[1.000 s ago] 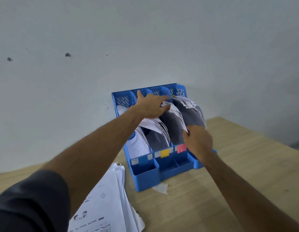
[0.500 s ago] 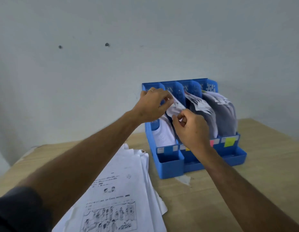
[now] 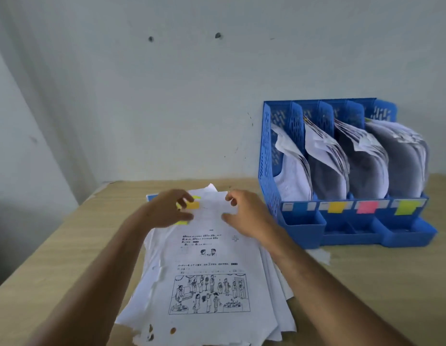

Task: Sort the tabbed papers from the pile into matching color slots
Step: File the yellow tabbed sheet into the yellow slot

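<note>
A pile of printed papers (image 3: pixel 207 275) lies on the wooden table in front of me. The top sheet has an orange tab (image 3: pixel 193 205) at its far left corner. My left hand (image 3: pixel 167 211) pinches that corner at the tab. My right hand (image 3: pixel 244 216) holds the sheet's far right edge with curled fingers. To the right stands a blue file rack (image 3: pixel 269 176) with several slots full of papers. Its front labels are white (image 3: pixel 288 206), orange (image 3: pixel 336 207), pink (image 3: pixel 366 208) and yellow-green (image 3: pixel 405 209).
The rack stands against a pale wall (image 3: pixel 167 96). Bare wooden table (image 3: pixel 379 283) shows to the right of the pile and in front of the rack. A scrap of white paper (image 3: pixel 321 255) lies by the rack's front. Other yellow tabs (image 3: pixel 182 223) peek from lower sheets.
Both hands have left the rack's slots and come back left to the pile. They now hold the far end of the top sheet.
</note>
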The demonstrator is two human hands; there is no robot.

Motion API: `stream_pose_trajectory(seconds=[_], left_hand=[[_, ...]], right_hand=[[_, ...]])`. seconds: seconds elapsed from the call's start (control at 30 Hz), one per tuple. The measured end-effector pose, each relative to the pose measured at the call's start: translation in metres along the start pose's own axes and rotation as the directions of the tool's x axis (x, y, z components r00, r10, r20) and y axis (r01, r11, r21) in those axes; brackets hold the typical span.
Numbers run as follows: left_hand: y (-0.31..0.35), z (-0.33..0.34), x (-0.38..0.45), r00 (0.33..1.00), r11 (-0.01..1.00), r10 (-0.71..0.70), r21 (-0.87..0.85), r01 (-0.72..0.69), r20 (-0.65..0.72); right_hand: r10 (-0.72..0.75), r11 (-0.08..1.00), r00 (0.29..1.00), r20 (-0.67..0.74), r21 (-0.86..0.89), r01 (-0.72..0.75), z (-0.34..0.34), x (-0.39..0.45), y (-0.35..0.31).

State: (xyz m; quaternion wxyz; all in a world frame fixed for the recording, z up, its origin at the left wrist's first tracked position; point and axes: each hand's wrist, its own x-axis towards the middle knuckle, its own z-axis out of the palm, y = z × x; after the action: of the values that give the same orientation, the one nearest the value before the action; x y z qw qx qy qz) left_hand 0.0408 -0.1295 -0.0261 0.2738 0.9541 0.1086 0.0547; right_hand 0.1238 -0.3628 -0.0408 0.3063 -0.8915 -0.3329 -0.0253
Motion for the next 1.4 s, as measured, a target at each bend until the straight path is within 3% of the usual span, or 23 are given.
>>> stream_pose_trajectory(seconds=[0.1,0.23,0.5,0.73,0.97,1.07,1.17,1.27,1.4], left_hand=[[-0.023,0.011,-0.003,0.987,0.991,-0.118,0.069,0.111,0.105],[-0.022,0.012,-0.002,0.994,0.996,-0.090,-0.014,0.091,0.065],[-0.029,0.011,-0.003,0.993,0.997,-0.073,-0.004,0.073,-0.094],[-0.022,0.000,-0.007,0.990,0.976,-0.037,-0.218,0.006,-0.137],[-0.001,-0.014,-0.017,0.960,0.791,-0.047,-0.597,-0.134,-0.278],[0.005,-0.021,-0.017,0.931,0.689,-0.096,-0.698,-0.194,-0.353],[0.017,-0.027,-0.016,0.890,0.625,-0.137,-0.735,-0.263,-0.436],[0.037,-0.036,-0.015,0.849,0.599,-0.170,-0.736,-0.314,-0.501],[0.066,-0.049,-0.007,0.819,0.532,-0.212,-0.766,-0.361,-0.533]], right_hand=[[0.058,0.972,0.996,0.062,-0.232,-0.042,0.020,-0.004,0.006],[0.082,0.959,0.994,0.066,-0.276,-0.061,0.024,-0.003,0.015],[0.095,0.970,0.994,-0.047,-0.219,-0.103,0.023,-0.006,0.014],[0.129,0.978,0.977,-0.173,-0.140,-0.153,0.019,-0.009,0.009],[0.261,0.958,0.940,-0.220,0.179,-0.224,0.004,-0.009,-0.003],[0.360,0.853,0.913,-0.193,0.465,-0.238,-0.014,-0.010,-0.009],[0.397,0.664,0.917,-0.048,0.704,-0.251,-0.030,-0.009,-0.008],[0.329,0.514,0.942,0.067,0.824,-0.239,-0.049,-0.011,-0.007],[0.278,0.345,0.953,0.122,0.913,-0.217,-0.080,-0.019,-0.009]])
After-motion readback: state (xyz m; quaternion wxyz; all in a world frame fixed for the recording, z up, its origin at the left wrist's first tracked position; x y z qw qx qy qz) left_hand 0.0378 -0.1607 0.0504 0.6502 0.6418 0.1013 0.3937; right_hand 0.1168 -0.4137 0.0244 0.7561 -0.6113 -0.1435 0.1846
